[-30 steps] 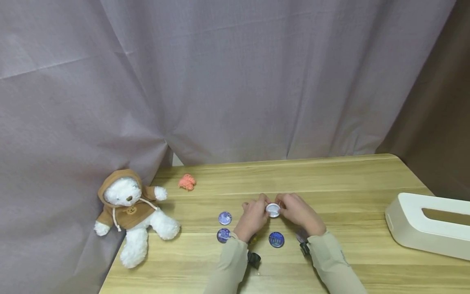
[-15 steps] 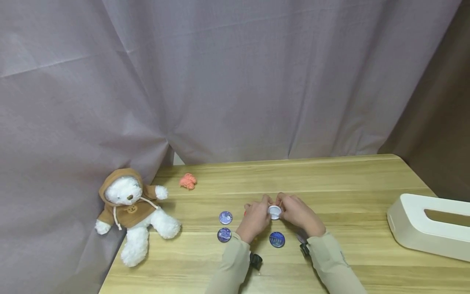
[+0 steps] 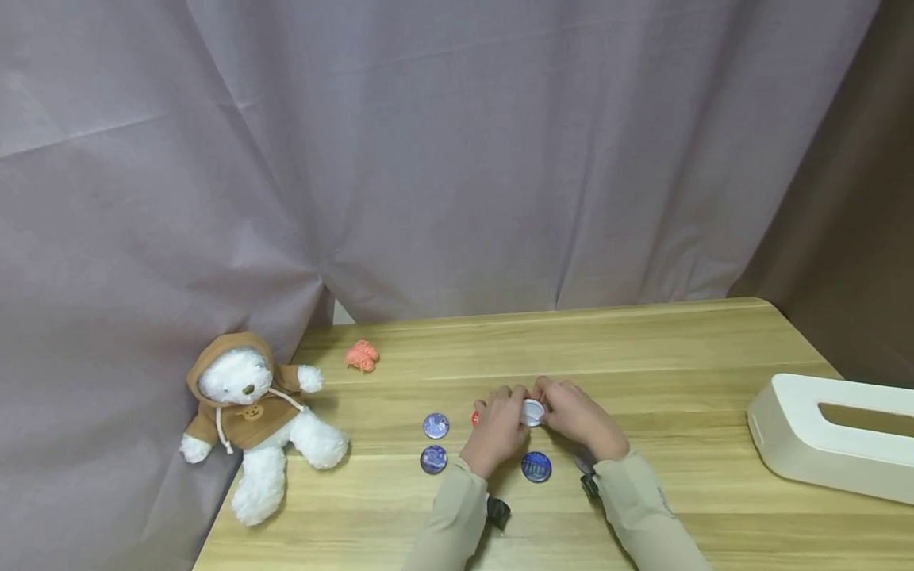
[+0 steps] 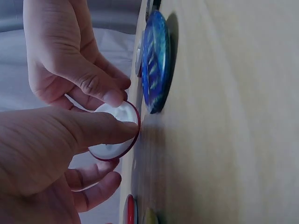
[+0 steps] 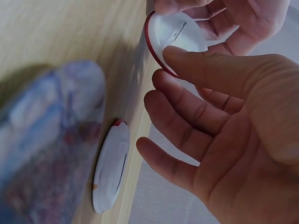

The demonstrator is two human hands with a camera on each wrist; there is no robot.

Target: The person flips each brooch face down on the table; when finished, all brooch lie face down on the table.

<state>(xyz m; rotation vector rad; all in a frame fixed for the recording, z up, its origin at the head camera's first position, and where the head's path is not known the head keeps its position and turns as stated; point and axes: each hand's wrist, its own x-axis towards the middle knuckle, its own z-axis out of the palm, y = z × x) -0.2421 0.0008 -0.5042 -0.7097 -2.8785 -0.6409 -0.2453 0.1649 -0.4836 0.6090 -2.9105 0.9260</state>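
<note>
In the head view, my left hand (image 3: pixel 496 428) and my right hand (image 3: pixel 579 415) meet over the table and hold one pin-back button badge (image 3: pixel 531 412) between them. Its white back faces up. The left wrist view shows the left thumb pressed across the white back of the badge (image 4: pixel 114 150), fingers beneath the red rim. A pin (image 5: pixel 180 31) crosses the back in the right wrist view, where the right thumb and index finger pinch the lower edge. The badge's front is hidden. Closest to my wrists lies a dark blue badge (image 3: pixel 536 467).
Two blue-purple badges, one lighter (image 3: pixel 436 426) and one darker (image 3: pixel 433 459), lie left of my hands. A red badge (image 3: pixel 475 417) peeks out beside the left hand. Farther off are coral yarn (image 3: pixel 362 356), a white plush bear (image 3: pixel 260 476) and a cream box (image 3: pixel 821 444).
Both hands stay on the badge with only small finger shifts. The left hand sits slightly further right, and the red badge beside it, hidden a second ago, now shows.
</note>
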